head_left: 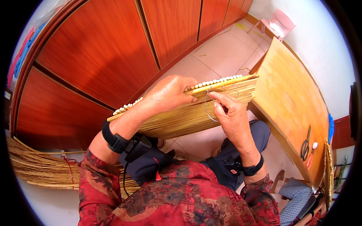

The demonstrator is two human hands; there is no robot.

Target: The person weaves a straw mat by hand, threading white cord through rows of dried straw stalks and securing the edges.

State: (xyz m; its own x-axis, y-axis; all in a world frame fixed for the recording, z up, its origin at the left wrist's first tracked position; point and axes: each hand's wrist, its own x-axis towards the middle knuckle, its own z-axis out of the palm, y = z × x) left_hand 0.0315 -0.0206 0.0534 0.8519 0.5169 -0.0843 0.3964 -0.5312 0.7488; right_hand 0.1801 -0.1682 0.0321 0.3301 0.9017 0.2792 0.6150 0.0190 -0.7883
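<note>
A panel of thin, yellow-brown dry stalks point(181, 118) lies slanted above my lap. Pale round stalk ends point(220, 80) line its far edge, beside a thicker yellow stalk point(237, 80). My left hand point(169, 92) is closed over that far edge, thumb on the near face and fingers curled behind. To its right, my right hand point(232, 116) is in a pinch close to the edge, at a loop of thin grey thread point(206, 107). The thread meets the panel at the thicker stalk and hangs down over the stalks. Whether the fingertips also hold a needle is hidden.
At right stands a wooden table point(290, 98) with black scissors point(306, 145) and a red-handled tool point(310, 158). Red-brown cabinet doors point(98, 49) rise ahead. A tied bundle of dry stalks point(41, 165) lies left. Another person's patterned trouser leg point(296, 196) shows lower right; a pink chair point(279, 23) stands far off.
</note>
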